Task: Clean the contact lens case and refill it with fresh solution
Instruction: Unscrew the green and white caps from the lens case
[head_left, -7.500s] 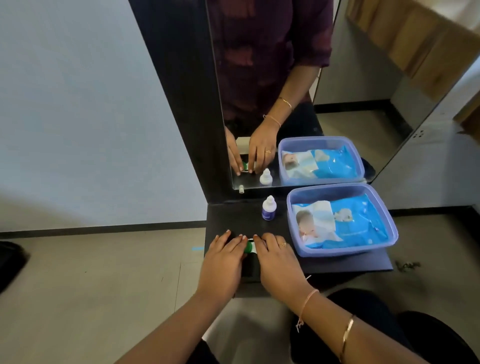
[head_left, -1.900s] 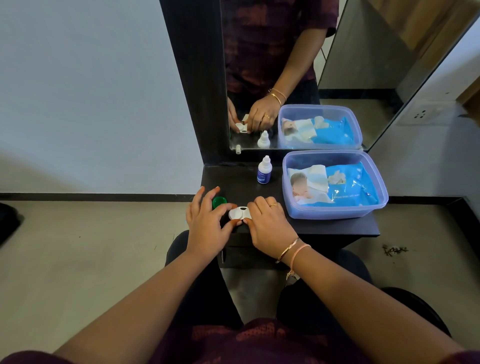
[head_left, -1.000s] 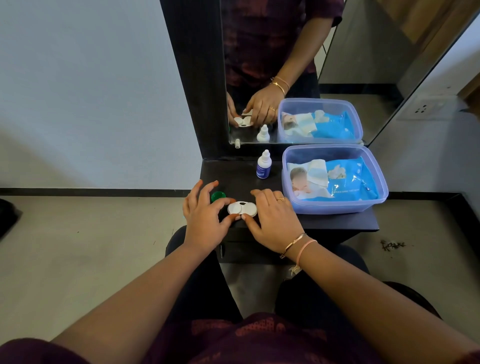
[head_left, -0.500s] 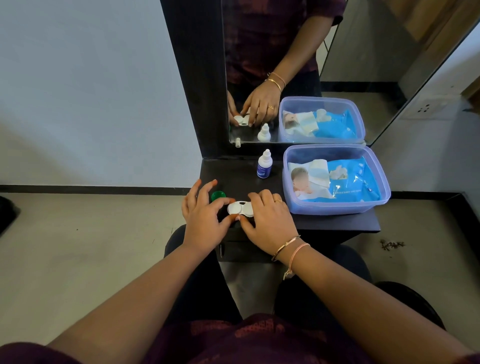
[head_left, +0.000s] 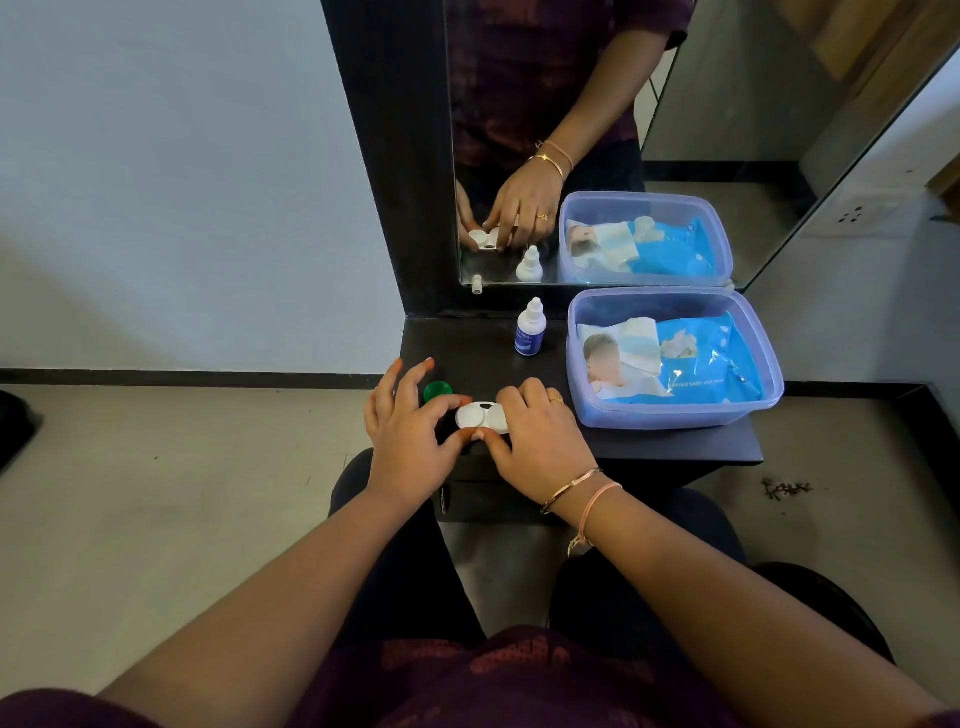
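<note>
A white contact lens case (head_left: 477, 417) lies near the front edge of a small dark shelf (head_left: 675, 444). My left hand (head_left: 408, 439) pinches its left end between thumb and forefinger. My right hand (head_left: 540, 441) curls over its right end, fingers above and thumb below, hiding that half. A green cap (head_left: 437, 391) lies open side up just behind my left fingers. A small white and blue solution bottle (head_left: 530, 329) stands capped at the back of the shelf.
A clear blue-tinted plastic tub (head_left: 675, 413) holding a blue pack of wet wipes (head_left: 691, 358) fills the shelf's right side. A mirror (head_left: 727, 130) rises behind the shelf and reflects the hands, bottle and tub. Tiled floor lies on both sides.
Both hands have stayed on the white case. My right fingers, spread flat a second ago, have curled over its right end. The green cap and bottle have not moved.
</note>
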